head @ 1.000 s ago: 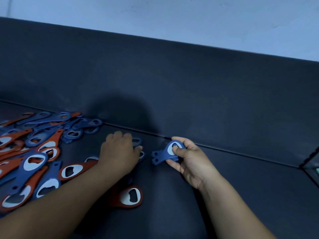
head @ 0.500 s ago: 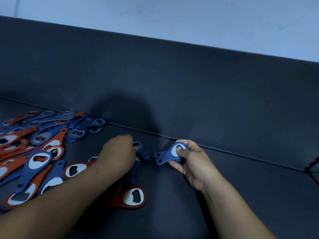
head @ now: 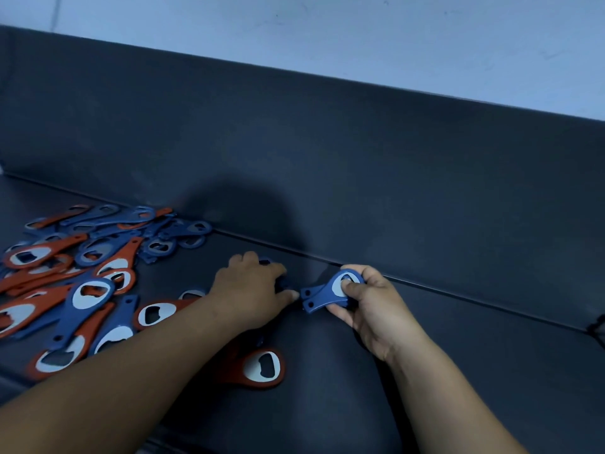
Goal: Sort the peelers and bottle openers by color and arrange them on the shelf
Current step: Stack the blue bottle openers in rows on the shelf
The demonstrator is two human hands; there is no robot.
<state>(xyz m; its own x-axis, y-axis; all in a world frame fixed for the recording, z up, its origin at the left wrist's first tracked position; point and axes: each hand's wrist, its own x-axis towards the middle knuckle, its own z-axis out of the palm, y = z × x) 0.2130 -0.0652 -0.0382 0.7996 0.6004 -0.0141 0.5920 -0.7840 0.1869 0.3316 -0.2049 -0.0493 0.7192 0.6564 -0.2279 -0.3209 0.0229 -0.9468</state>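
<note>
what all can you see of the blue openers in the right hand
Two blue openers, stacked, slightly fanned. Glossy blue coating, a silvery metal inset in the rounded head, a small hole at each narrow handle end. The right hand pinches the heads, thumb on the inset; handles point left, toward the left hand.

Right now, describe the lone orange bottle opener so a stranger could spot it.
On the dark shelf, find the mixed orange-and-blue pile at left. The orange bottle opener lies on the near side of the left forearm, alone, clear of that pile.
</note>
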